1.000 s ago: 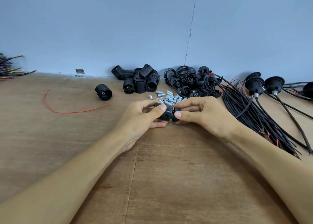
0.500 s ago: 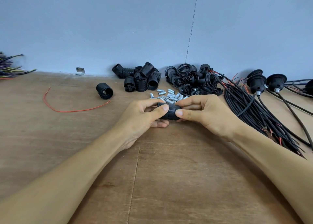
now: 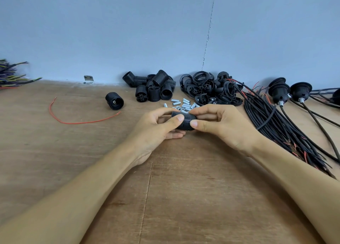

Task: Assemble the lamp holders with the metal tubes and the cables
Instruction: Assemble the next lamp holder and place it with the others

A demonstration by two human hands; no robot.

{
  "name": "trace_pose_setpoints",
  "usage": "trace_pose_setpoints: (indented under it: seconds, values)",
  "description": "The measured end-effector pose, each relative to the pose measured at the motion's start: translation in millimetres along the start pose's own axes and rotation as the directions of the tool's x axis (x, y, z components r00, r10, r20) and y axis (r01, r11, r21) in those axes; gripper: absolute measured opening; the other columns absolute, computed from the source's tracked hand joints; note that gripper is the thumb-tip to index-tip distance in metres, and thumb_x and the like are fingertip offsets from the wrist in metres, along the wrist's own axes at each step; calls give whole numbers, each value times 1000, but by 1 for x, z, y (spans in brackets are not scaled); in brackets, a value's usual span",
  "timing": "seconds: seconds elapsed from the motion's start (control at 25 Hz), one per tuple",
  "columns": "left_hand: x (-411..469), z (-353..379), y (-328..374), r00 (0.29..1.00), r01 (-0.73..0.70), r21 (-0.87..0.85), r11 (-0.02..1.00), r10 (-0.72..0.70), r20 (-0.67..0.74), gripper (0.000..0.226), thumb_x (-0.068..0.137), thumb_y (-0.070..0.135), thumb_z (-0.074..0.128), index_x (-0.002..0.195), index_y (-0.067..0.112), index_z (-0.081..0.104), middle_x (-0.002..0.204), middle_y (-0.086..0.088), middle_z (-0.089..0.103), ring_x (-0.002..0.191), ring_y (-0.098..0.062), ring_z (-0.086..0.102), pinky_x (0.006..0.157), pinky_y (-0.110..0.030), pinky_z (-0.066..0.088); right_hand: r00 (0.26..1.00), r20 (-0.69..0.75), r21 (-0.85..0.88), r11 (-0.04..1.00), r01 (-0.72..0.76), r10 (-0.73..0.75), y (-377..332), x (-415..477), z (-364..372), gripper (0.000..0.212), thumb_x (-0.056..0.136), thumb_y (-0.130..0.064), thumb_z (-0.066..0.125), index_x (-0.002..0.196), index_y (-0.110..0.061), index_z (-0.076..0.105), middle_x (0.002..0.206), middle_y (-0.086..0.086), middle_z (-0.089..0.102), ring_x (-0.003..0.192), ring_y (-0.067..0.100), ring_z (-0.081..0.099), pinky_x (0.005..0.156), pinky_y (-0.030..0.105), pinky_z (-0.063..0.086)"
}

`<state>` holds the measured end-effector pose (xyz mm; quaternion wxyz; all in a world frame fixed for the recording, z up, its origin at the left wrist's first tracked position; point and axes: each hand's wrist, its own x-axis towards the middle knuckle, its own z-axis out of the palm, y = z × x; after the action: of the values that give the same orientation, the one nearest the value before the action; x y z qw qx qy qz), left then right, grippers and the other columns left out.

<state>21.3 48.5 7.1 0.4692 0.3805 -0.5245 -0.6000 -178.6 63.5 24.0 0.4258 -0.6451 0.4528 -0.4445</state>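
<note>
One head-worn wide-angle camera looks forward and down, close over the wooden table, toward the far blue wall.

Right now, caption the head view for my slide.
Left hand and right hand grip a black lamp holder at the wooden table; metal tubes, spare holders and black cables lie behind.

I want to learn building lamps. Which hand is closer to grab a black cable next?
Probably the right hand: the black cables lie just beside it, while the left hand would have to cross over. Both hands grip the lamp holder.
</note>
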Motion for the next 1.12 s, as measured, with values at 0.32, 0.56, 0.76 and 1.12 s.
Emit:
trace_pose_setpoints:
  seconds: [0.32, 0.56, 0.76, 1.12]
  values:
    - [4, 4, -3, 996, -6, 11, 1000, 7, -89, 35, 89, 26, 76, 116, 5, 68, 94, -11, 78, 77, -25, 76, 68, -30, 61, 986, 5, -415, 897, 152, -165, 5, -3, 10, 40, 84, -32, 80, 122, -30, 68, 108, -18, 73, 104, -3, 66, 96, 20, 50]
    - [3, 1, -3, 998, -8, 8, 1000, 8, -70, 32, 84, 6, 80, 114, 8, 71, 100, -13, 76, 85, -21, 77, 72, -31, 62, 968, -19, -582, 790, 194, -252, 7, -5, 9, 39, 83, -43, 77, 119, -33, 68, 98, -23, 70, 94, -5, 62, 80, 4, 41]
    - [-1, 5, 0, 993, -66, 59, 996, 72, -96, 33, 81, 13, 84, 111, 17, 74, 89, 0, 76, 69, -14, 67, 60, -26, 56, 932, -298, -622, 782, -25, -208, 13, 5, -10, 19, 93, -40, 60, 100, -30, 74, 93, -15, 74, 85, 6, 66, 82, 25, 50]
    - [-4, 15, -1, 979, -154, 198, 968, 177, -104, 35, 76, 31, 85, 109, 33, 76, 105, 14, 76, 95, -6, 70, 81, -27, 54, 902, -415, -805, 510, -303, -119, 29, 13, -32, 22, 94, -31, 64, 114, -28, 73, 122, -3, 60, 119, 27, 47, 97, 43, 36]
